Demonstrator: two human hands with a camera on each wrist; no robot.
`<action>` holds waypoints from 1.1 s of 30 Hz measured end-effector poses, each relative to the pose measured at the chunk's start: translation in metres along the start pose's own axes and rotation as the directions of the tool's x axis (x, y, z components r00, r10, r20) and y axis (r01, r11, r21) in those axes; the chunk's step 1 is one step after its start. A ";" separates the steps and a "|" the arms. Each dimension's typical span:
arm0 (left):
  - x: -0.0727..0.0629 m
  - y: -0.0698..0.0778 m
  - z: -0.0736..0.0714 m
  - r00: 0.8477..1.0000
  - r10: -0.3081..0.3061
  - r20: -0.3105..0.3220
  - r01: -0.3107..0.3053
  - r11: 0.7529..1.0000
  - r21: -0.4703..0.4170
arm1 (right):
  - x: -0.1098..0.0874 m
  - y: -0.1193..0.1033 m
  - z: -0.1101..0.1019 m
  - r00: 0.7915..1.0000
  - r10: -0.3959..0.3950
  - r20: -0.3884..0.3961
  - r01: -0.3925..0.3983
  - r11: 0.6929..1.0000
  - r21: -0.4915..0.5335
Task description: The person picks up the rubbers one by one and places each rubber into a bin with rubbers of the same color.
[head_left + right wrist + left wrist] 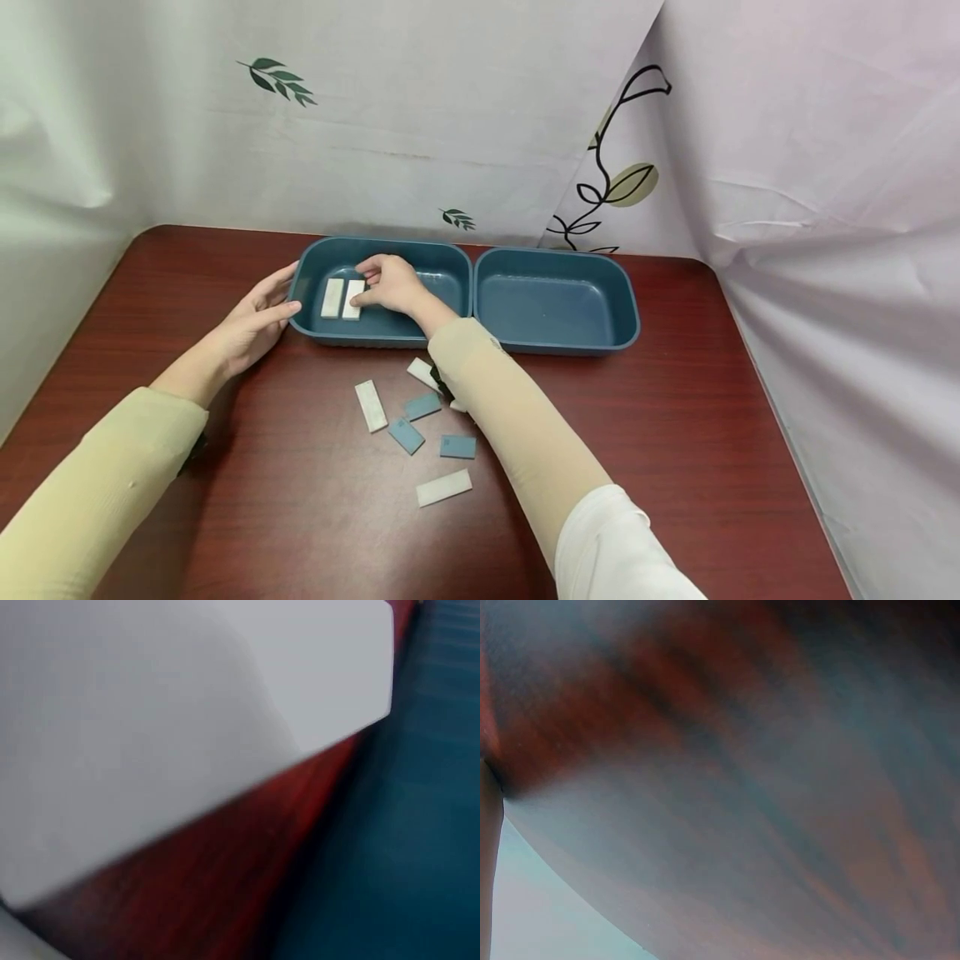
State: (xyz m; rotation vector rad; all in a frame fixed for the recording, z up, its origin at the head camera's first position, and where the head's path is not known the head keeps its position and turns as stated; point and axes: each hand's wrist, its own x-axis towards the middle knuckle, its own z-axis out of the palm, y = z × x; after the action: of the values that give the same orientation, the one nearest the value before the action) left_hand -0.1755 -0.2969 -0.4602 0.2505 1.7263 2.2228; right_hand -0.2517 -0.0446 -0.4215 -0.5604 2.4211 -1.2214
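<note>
In the head view, my left hand (255,325) rests against the left end of a blue tray (375,340), its thumb at the rim and its fingers fairly straight along the outer wall. Inside this tray my right hand (393,285) pinches a white rectangular tile (351,310) between thumb and fingers. A second white tile (332,297) lies parallel to it, just to the left. The left wrist view is a blur of reddish tabletop. Close up in the right wrist view, a white tile (172,727) lies near the tray's blue wall (390,847).
Another blue tray (555,312) adjoins the first on the right. Loose on the dark red table (300,500) are white tiles (371,406) and blue-grey tiles (457,447), some partly behind my right forearm. White curtains (420,117) hang behind and beside the table.
</note>
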 end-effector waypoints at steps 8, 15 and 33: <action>-0.002 0.002 0.000 1.000 0.010 0.000 -0.010 1.000 -0.001 | -0.008 -0.011 -0.010 0.999 -0.040 0.003 0.039 0.996 0.080; -0.001 0.002 0.000 1.000 -0.009 -0.018 0.009 1.000 0.004 | -0.021 -0.026 -0.023 0.998 -0.056 0.042 0.049 0.987 0.153; -0.001 0.000 0.001 1.000 -0.001 -0.015 0.000 0.999 -0.034 | -0.079 -0.036 -0.057 0.991 -0.126 0.049 0.113 0.971 0.212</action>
State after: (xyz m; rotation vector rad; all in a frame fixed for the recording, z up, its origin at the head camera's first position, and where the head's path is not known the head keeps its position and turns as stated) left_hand -0.1740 -0.2967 -0.4601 0.2258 1.6941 2.2574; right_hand -0.2056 0.0138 -0.3492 -0.6777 2.1999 -1.4644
